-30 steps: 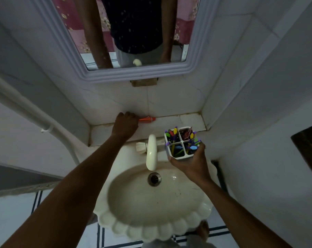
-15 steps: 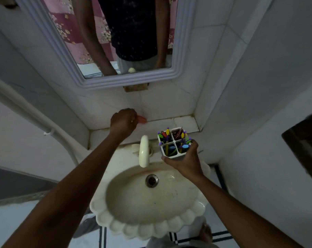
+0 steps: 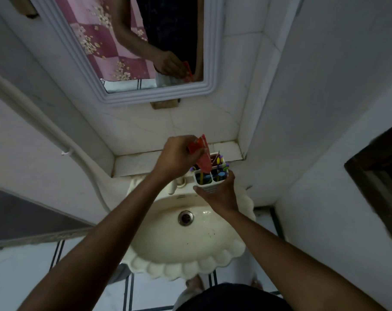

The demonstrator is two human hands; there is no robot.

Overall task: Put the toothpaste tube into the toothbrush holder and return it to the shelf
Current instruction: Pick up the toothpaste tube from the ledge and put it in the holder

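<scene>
- The toothpaste tube (image 3: 201, 157), red, is in the left hand (image 3: 176, 157), tilted with its lower end at or just inside a far compartment of the toothbrush holder (image 3: 210, 179); how deep it sits cannot be told.
- The left hand is clenched around the tube's upper, crimped end, fingers wrapped over it.
- The right hand (image 3: 219, 195) grips the toothbrush holder from below and the near side, holding it up just in front of the shelf (image 3: 136, 162) and beyond the sink (image 3: 186, 263) bowl's drain.
- The holder is a white four-compartment cup, already crowded with coloured toothbrushes (image 3: 221, 172) whose heads stick up around the tube.
- Judged from its look, the tube is light and soft-walled; it likely flexes when squeezed, so a grip on the stiffer crimped end or the shoulders steers it better than a pinch at mid-body.
- The holder looks like rigid, smooth plastic, light but top-heavy with brushes; a wrap around its lower walls suits it best.
- The crowding could make the tube snag on the brush heads and tip the holder.
</scene>
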